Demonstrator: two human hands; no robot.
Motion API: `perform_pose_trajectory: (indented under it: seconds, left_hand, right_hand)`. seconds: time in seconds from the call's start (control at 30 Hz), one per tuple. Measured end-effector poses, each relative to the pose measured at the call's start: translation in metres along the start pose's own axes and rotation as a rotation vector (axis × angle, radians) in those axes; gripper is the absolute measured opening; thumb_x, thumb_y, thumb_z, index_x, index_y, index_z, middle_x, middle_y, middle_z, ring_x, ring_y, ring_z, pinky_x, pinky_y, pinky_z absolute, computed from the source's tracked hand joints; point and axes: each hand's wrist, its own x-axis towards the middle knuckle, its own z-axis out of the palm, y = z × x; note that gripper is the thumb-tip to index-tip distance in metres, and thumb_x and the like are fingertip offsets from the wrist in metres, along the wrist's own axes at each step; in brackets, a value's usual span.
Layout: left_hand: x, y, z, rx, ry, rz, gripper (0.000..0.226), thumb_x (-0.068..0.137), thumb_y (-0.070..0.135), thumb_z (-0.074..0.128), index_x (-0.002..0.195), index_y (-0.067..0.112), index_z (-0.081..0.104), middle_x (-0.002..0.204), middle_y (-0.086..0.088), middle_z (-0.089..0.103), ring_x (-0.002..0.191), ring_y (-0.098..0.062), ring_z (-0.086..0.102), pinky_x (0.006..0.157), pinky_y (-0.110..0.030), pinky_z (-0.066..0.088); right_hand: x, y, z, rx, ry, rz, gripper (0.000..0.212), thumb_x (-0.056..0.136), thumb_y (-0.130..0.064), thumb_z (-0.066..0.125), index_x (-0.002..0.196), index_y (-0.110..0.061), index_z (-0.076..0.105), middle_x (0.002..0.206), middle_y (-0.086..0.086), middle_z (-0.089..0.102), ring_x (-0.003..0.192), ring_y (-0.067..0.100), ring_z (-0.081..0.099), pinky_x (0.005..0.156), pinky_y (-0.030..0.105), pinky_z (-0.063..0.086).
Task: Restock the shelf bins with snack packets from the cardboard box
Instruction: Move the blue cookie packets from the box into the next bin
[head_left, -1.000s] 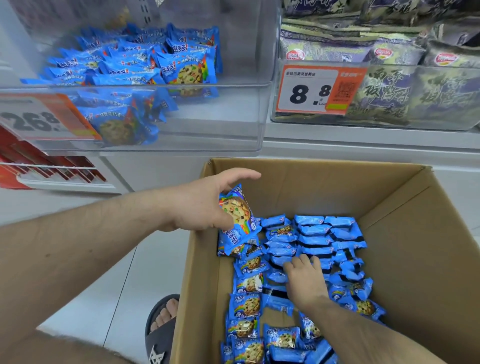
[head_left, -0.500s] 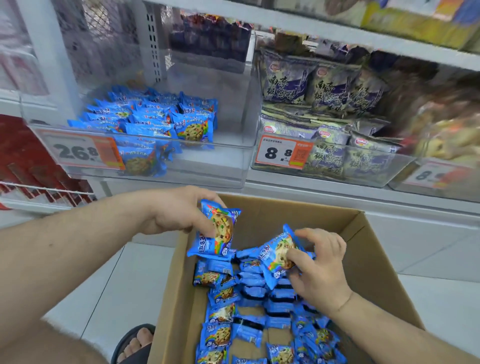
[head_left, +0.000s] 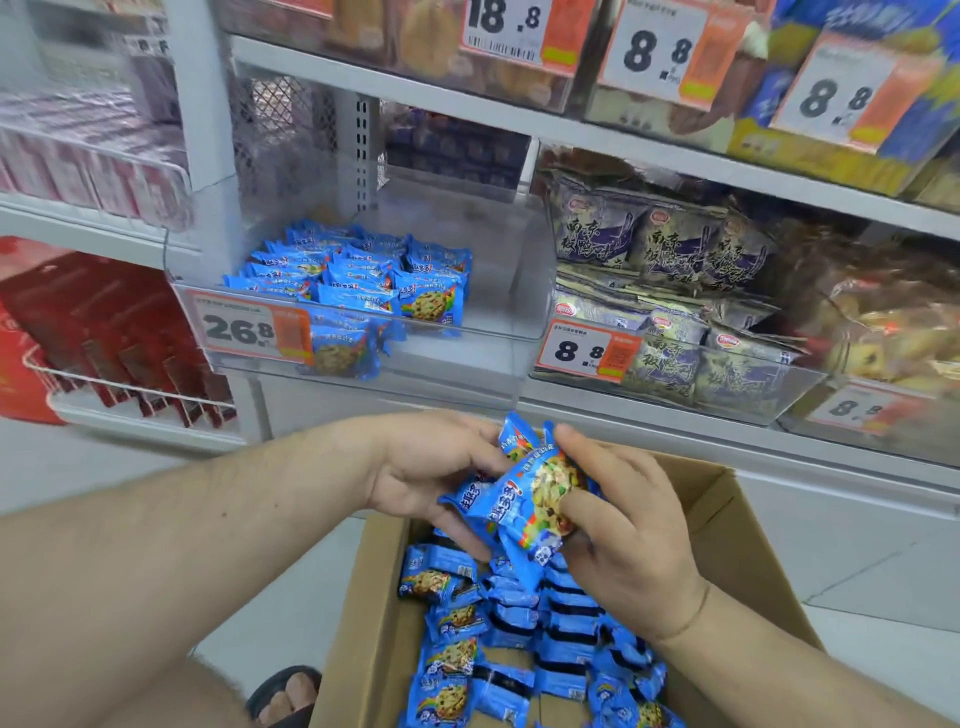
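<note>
Glossy blue foil snack packets (head_left: 524, 506), matt brown cardboard box (head_left: 363, 623), clear smooth plastic shelf bin (head_left: 467, 358), white metal shelf (head_left: 597, 132)

Cardboard box (head_left: 722, 499) on floor below the shelving, loose packets (head_left: 524, 629) lying inside it. Directly above the box: left hand (head_left: 426, 467) and right hand (head_left: 623, 535) together, bunch of packets (head_left: 524, 499) gripped between them. Behind and above: clear bin (head_left: 467, 353) on shelf with packets (head_left: 358, 275) piled toward its left side, price tag (head_left: 249, 327) on its front left; second bin (head_left: 769, 395) of pouches just right of it, wire rack (head_left: 130, 395) left, sandalled foot (head_left: 285, 696) left of box.
</note>
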Motion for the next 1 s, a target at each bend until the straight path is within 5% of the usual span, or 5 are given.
perform_pose_trajectory:
  seconds: [0.27, 0.53, 0.63, 0.77, 1.0]
  left_hand:
    - [0.001, 0.002, -0.011, -0.104, -0.152, 0.014, 0.034, 0.083, 0.036, 0.047, 0.106, 0.017, 0.063, 0.095, -0.002, 0.068, 0.084, -0.018, 0.066, 0.068, -0.034, 0.057]
    - [-0.002, -0.002, -0.017, 0.277, 0.062, 0.146, 0.060, 0.072, -0.002, 0.077, 0.123, 0.017, 0.052, 0.098, -0.002, 0.068, 0.086, -0.018, 0.067, 0.064, -0.033, 0.055]
    - [-0.010, 0.003, -0.022, 0.326, 0.149, 0.216, 0.086, 0.063, -0.007, 0.081, 0.132, 0.026, 0.042, 0.114, -0.006, 0.066, 0.094, -0.025, 0.070, 0.078, -0.043, 0.059]
    - [-0.024, 0.015, -0.026, 0.685, 0.247, 0.288, 0.101, 0.061, 0.009, 0.086, 0.139, 0.036, 0.027, 0.120, 0.006, 0.058, 0.082, -0.005, 0.067, 0.067, -0.018, 0.052]
    - [-0.035, 0.019, -0.034, 0.972, 0.427, 0.467, 0.099, 0.063, 0.027, 0.084, 0.137, 0.035, 0.019, 0.123, 0.016, 0.039, 0.100, 0.001, 0.052, 0.083, -0.013, 0.044]
  right_hand:
    - [0.005, 0.000, 0.007, -0.007, -0.147, 0.050, 0.020, 0.085, 0.001, 0.042, 0.100, -0.009, 0.049, 0.138, 0.019, 0.049, 0.103, 0.041, 0.062, 0.094, 0.040, 0.049]
    - [0.013, 0.003, 0.001, 0.137, -0.355, 0.108, 0.042, 0.075, -0.004, 0.042, 0.116, -0.010, 0.054, 0.147, 0.021, 0.042, 0.138, 0.024, 0.041, 0.112, 0.042, 0.036]
    - [0.024, 0.004, -0.005, 0.231, -0.317, 0.296, 0.046, 0.080, -0.022, 0.056, 0.126, -0.019, 0.050, 0.151, 0.007, 0.040, 0.138, 0.016, 0.041, 0.110, 0.037, 0.036]
    - [0.055, 0.006, -0.006, 0.336, -0.515, 0.493, 0.087, 0.069, -0.057, 0.069, 0.142, -0.042, 0.024, 0.149, -0.018, 0.031, 0.135, -0.007, 0.031, 0.109, 0.011, 0.025]
    - [0.098, 0.002, 0.002, 0.262, -0.653, 0.491, 0.083, 0.069, -0.041, 0.082, 0.141, -0.032, 0.043, 0.112, -0.023, 0.051, 0.106, -0.005, 0.051, 0.094, 0.015, 0.041]
